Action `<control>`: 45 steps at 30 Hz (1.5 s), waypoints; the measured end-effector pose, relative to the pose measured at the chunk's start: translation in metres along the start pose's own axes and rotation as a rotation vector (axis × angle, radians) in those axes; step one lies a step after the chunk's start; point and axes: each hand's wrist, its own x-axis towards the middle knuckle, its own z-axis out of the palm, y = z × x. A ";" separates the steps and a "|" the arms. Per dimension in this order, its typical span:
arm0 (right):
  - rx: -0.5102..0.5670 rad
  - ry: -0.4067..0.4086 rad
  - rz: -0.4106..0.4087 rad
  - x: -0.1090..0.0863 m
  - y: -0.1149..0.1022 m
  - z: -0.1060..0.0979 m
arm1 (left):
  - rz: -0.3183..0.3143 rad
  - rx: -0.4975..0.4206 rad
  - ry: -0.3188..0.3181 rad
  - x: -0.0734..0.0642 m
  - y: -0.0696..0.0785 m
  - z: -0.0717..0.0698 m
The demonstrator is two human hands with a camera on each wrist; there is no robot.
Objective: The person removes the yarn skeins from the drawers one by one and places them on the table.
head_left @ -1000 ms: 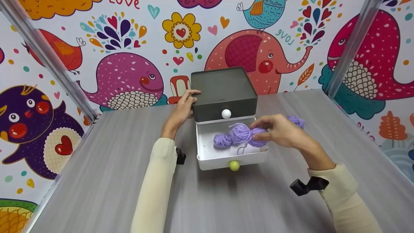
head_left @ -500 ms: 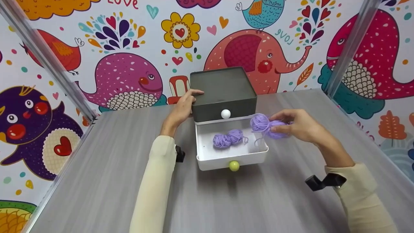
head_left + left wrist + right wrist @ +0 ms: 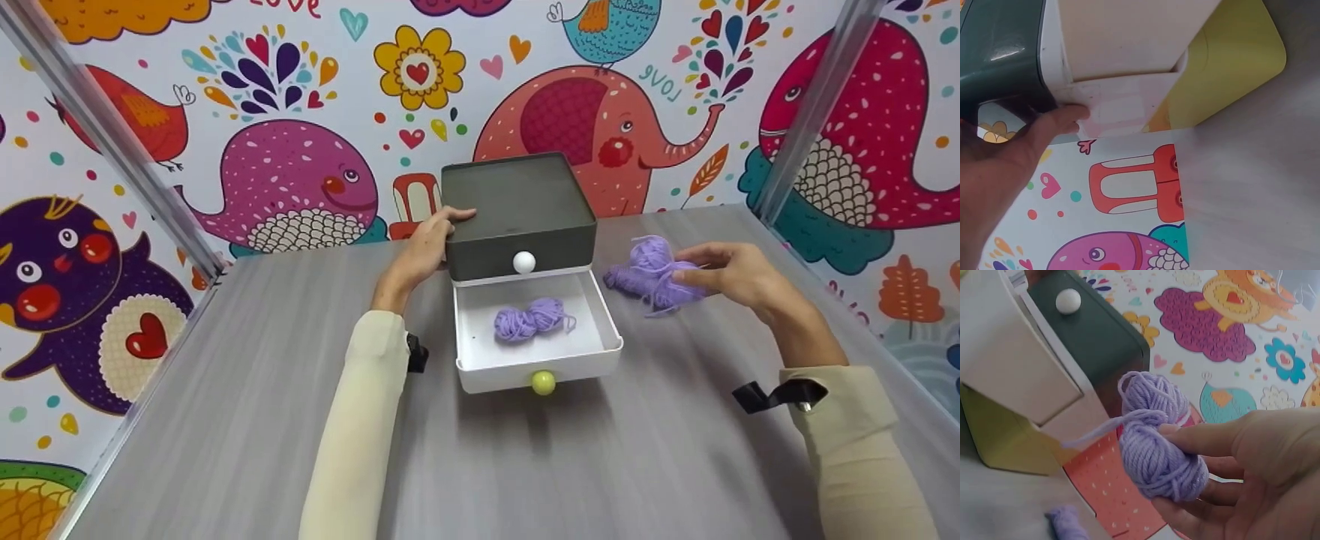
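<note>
Yarn bundle [image 3: 1151, 458], waist pinched by fingers of the right hand [image 3: 739, 277]; box [image 3: 517, 199], its edge under spread fingers of the left hand [image 3: 424, 247], presumably for steadiness.

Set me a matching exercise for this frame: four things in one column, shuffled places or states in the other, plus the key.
1. left hand
2. right hand
3. white knob
4. yellow-green knob

A. on the front of the open drawer
B. pinching purple yarn
C. touching the box's left side
D. on the front of the dark upper section

Pairs: 1-C, 2-B, 3-D, 4-A
</note>
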 end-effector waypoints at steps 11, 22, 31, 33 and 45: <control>0.091 0.046 0.101 0.020 0.040 -0.019 | 0.016 -0.013 0.015 0.001 -0.005 0.003; 0.107 0.123 0.144 0.030 0.076 -0.020 | 0.016 -0.017 0.055 -0.002 -0.006 0.003; 0.117 0.211 0.214 0.038 0.096 -0.019 | 0.038 -0.006 0.075 -0.002 -0.005 0.005; 0.117 0.223 0.223 0.039 0.100 -0.019 | 0.045 0.001 0.080 -0.002 -0.005 0.005; 0.029 0.426 0.327 0.050 0.114 -0.020 | 0.040 -0.001 0.074 -0.003 -0.007 0.004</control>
